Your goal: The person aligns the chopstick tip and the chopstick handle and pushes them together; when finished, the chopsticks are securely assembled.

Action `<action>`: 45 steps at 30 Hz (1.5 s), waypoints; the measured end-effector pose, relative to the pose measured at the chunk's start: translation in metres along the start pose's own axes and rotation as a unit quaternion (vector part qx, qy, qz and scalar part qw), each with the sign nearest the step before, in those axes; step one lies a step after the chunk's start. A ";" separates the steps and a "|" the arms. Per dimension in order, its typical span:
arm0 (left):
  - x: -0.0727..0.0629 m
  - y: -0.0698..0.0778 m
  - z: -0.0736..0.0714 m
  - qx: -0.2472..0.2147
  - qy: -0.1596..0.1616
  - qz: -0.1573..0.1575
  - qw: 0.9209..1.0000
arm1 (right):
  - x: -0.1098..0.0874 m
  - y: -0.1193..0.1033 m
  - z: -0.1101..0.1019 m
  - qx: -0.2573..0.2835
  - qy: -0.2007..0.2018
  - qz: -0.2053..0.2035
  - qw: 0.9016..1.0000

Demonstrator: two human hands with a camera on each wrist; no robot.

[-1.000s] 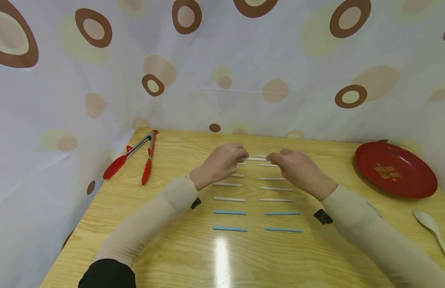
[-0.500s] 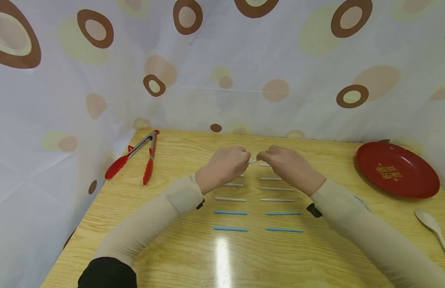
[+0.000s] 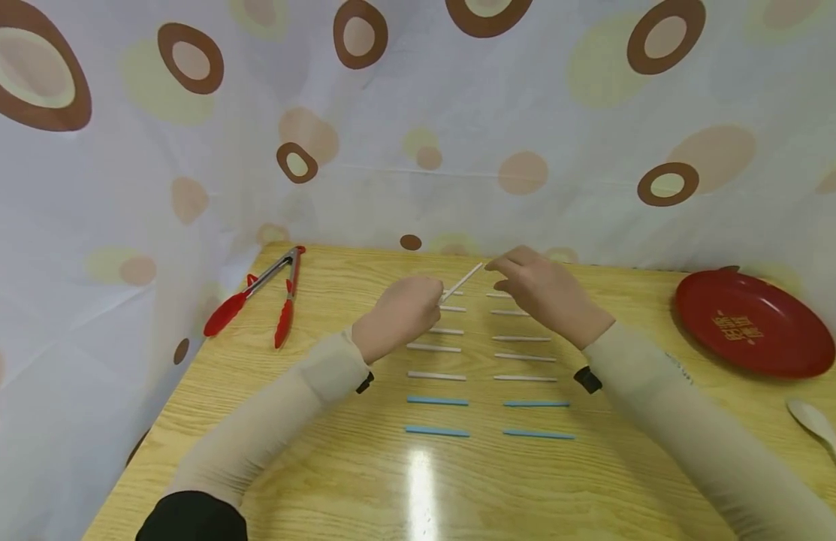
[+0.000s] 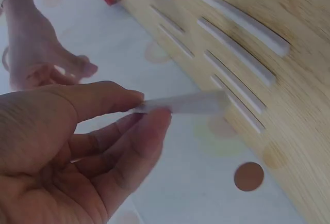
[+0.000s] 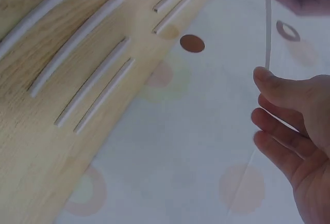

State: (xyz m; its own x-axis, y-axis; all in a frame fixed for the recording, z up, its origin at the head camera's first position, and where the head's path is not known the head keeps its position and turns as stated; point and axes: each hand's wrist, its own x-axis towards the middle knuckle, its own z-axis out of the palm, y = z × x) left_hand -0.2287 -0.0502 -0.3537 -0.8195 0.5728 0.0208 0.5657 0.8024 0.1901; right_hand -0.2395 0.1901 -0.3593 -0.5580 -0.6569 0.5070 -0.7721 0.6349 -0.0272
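Note:
My left hand [image 3: 402, 314] pinches a thin white stick [image 3: 463, 281] between thumb and fingertips, seen close up in the left wrist view. The stick slants up to the right above the table. Close to its upper end is my right hand [image 3: 542, 294], with fingers parted and loosely bent. In the right wrist view the right thumb [image 5: 276, 87] meets the stick's end in the picture; whether they touch I cannot tell. Below, white sticks [image 3: 436, 376] lie in two columns, the farther ones partly hidden by the hands. Blue sticks [image 3: 437, 401] lie nearer in the same columns.
Red-tipped tongs [image 3: 291, 289] lie spread at the table's back left. A red plate [image 3: 789, 346] sits at the back right, with a pale spoon [image 3: 813, 421] in front of it. A patterned curtain [image 3: 418, 150] hangs behind the wooden table [image 3: 336, 466].
Both hands held the white stick level between them. Now it tilts upward in the left hand, which has shifted slightly left, while the right hand has risen and loosened its fingers.

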 end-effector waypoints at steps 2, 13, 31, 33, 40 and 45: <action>-0.003 -0.007 -0.001 -0.016 0.002 -0.016 1.000 | 0.000 0.007 0.000 0.015 -0.007 0.022 1.000; -0.009 -0.060 0.000 -0.087 -0.018 -0.109 0.990 | -0.002 0.046 0.019 0.062 -0.144 0.174 0.972; -0.019 -0.125 0.011 -0.101 -0.058 -0.255 0.960 | -0.009 0.063 0.049 0.094 -0.233 0.240 0.937; -0.019 -0.127 0.013 -0.096 -0.055 -0.256 0.960 | -0.009 0.062 0.050 0.088 -0.234 0.241 0.938; -0.020 -0.133 0.016 -0.095 -0.061 -0.269 0.956 | -0.009 0.061 0.051 0.066 -0.233 0.237 0.941; -0.019 -0.134 0.015 -0.117 -0.077 -0.291 0.946 | -0.010 0.061 0.054 0.054 -0.222 0.229 0.946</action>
State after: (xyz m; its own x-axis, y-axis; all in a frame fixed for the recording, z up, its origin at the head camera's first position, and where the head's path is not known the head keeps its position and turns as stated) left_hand -0.2871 -0.1659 -0.3946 -0.9528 0.0776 -0.2935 -0.0277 0.9404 0.3388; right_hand -0.2976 0.2132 -0.4125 -0.8958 -0.4443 0.0089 -0.4314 0.8647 -0.2572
